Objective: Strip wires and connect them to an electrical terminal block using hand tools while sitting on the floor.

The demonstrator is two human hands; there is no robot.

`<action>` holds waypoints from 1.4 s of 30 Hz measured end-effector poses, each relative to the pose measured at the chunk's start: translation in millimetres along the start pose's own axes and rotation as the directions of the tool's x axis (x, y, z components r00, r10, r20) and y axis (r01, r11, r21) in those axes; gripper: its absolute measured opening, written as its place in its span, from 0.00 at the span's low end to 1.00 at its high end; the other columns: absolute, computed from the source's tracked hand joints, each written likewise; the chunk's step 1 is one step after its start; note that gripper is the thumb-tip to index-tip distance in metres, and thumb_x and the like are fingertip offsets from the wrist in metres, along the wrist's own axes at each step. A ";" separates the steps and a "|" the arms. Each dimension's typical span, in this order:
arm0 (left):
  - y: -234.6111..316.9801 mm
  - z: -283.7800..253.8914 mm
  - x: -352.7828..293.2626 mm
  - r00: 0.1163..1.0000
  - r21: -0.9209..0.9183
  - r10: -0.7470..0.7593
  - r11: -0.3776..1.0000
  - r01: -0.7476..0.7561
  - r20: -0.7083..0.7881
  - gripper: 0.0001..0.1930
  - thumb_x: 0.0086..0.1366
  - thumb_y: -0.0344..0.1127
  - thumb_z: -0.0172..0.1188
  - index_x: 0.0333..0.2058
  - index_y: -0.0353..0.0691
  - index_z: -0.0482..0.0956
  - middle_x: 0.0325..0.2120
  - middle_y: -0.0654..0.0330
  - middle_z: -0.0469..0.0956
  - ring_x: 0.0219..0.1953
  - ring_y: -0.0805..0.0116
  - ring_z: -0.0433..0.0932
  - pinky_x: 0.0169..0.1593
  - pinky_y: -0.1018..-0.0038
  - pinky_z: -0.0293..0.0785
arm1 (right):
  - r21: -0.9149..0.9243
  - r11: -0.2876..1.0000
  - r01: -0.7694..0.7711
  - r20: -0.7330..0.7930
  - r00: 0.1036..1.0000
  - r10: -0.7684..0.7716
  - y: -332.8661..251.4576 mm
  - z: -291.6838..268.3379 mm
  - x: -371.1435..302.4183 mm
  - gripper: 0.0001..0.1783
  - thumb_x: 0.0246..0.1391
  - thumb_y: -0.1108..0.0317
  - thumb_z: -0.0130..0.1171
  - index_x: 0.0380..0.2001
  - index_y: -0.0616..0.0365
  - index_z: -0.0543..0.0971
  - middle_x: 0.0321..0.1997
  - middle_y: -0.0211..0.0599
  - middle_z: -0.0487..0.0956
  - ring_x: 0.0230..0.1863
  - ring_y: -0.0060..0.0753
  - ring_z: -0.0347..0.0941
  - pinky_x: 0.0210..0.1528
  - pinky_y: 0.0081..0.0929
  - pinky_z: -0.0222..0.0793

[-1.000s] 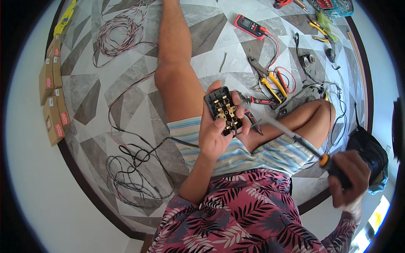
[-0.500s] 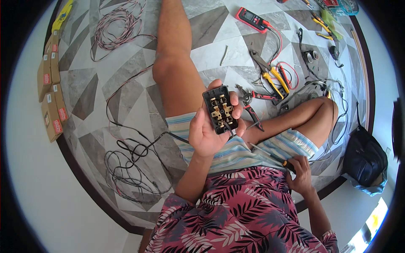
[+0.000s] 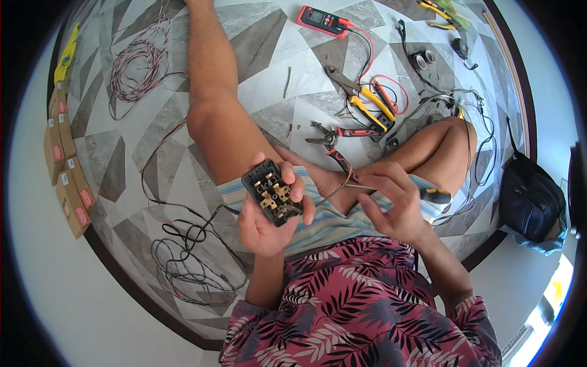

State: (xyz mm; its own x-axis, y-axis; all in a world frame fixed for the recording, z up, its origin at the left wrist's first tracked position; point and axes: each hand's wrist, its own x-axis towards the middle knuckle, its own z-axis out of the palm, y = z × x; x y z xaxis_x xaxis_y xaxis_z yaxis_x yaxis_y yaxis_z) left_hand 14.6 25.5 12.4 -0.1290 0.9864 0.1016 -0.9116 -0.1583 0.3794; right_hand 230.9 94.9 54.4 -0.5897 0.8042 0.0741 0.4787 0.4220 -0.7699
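Observation:
My left hand is closed round an opened black socket housing, tilted so that its brass contacts face up. A black cable reaches toward it from the left. A thin grey wire curves off to the right of the housing. In my right hand lies a screwdriver, its black and yellow handle sticking out past the palm and its metal shaft pointing left. The tip comes near the thin wire; whether they touch I cannot tell. My hands are apart, above my lap.
On the tiled floor ahead lie wire strippers, yellow-handled pliers and a red multimeter with its leads. Coiled wires and a black cable tangle lie left. Cardboard boxes line the left wall; a black bag stands right.
My left hand has moved left and down with the socket housing, tilting it. My right hand has lifted the screwdriver off my lap and brought it in toward the middle.

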 end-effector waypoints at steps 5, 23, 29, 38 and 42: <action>-5.0 2.1 -5.2 0.997 -0.061 -0.049 0.997 0.045 -0.059 0.30 0.72 0.48 0.38 0.68 0.45 0.47 0.50 0.51 0.61 0.44 0.64 0.63 0.33 0.68 0.74 | -0.336 0.936 -0.106 -0.033 0.994 0.101 90.9 14.9 -27.1 0.12 0.49 0.69 0.62 0.35 0.63 0.76 0.40 0.46 0.75 0.40 0.50 0.71 0.43 0.41 0.68; 11.6 10.4 -19.7 0.992 0.027 -0.038 0.999 0.042 -0.122 0.30 0.72 0.46 0.41 0.67 0.45 0.45 0.49 0.50 0.59 0.42 0.64 0.62 0.32 0.69 0.72 | -0.616 0.772 -0.156 0.368 0.809 0.457 23.3 -33.4 -114.7 0.09 0.40 0.73 0.62 0.29 0.59 0.77 0.33 0.37 0.73 0.34 0.40 0.71 0.32 0.36 0.71; 2.3 9.5 -11.5 0.991 -0.020 -0.063 0.998 0.061 -0.116 0.29 0.70 0.46 0.41 0.67 0.47 0.48 0.49 0.50 0.62 0.43 0.63 0.65 0.33 0.67 0.74 | -0.462 0.864 -0.199 0.307 0.878 0.367 27.1 -36.0 -96.4 0.22 0.39 0.70 0.66 0.42 0.58 0.76 0.38 0.38 0.73 0.39 0.43 0.72 0.38 0.38 0.72; -1.9 11.5 -15.5 0.986 0.015 -0.066 0.997 0.069 -0.153 0.30 0.70 0.46 0.42 0.67 0.46 0.47 0.49 0.50 0.62 0.44 0.63 0.65 0.32 0.67 0.74 | -0.232 0.955 -0.187 0.495 0.822 0.281 53.8 -53.0 -57.3 0.24 0.45 0.56 0.68 0.41 0.62 0.79 0.34 0.43 0.76 0.38 0.48 0.75 0.39 0.39 0.72; -6.7 16.4 -12.4 0.979 0.054 -0.096 0.993 0.107 -0.180 0.30 0.69 0.47 0.43 0.66 0.46 0.49 0.49 0.51 0.63 0.44 0.64 0.66 0.33 0.67 0.75 | -0.151 0.967 -0.207 0.326 0.913 0.246 69.8 -45.6 -50.6 0.19 0.47 0.64 0.68 0.40 0.65 0.78 0.35 0.45 0.77 0.35 0.46 0.75 0.36 0.36 0.72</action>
State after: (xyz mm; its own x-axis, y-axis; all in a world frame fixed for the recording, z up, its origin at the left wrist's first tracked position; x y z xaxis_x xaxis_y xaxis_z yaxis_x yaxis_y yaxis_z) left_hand 28.7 13.6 23.7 -0.1096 0.9886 -0.1028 -0.8977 -0.0540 0.4374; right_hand 323.8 102.8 25.8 -0.6323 0.7018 -0.3282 0.6829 0.3048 -0.6638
